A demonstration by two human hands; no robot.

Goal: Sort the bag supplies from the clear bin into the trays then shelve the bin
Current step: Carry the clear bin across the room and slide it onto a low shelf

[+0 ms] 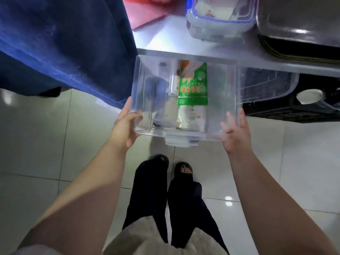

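A clear plastic bin point(220, 100) juts out from under the steel table edge point(276, 62), above the tiled floor. Inside it lie a green-and-white packet of bags point(193, 89) and a clear roll of bags point(173, 78). My left hand point(125, 127) grips the bin's near left corner, thumb inside the wall. At the near right corner, my right hand point(237, 133) presses against the bin's side with fingers spread on the wall. A grey latch point(181, 141) sits on the bin's front edge.
A blue cloth point(64, 43) hangs at the left. On the steel top stand a blue-rimmed clear lidded box point(219, 17), a pink sheet point(145, 11) and a steel tray point(298, 21). Another clear container point(266, 85) and a black crate point(294, 111) sit under the table.
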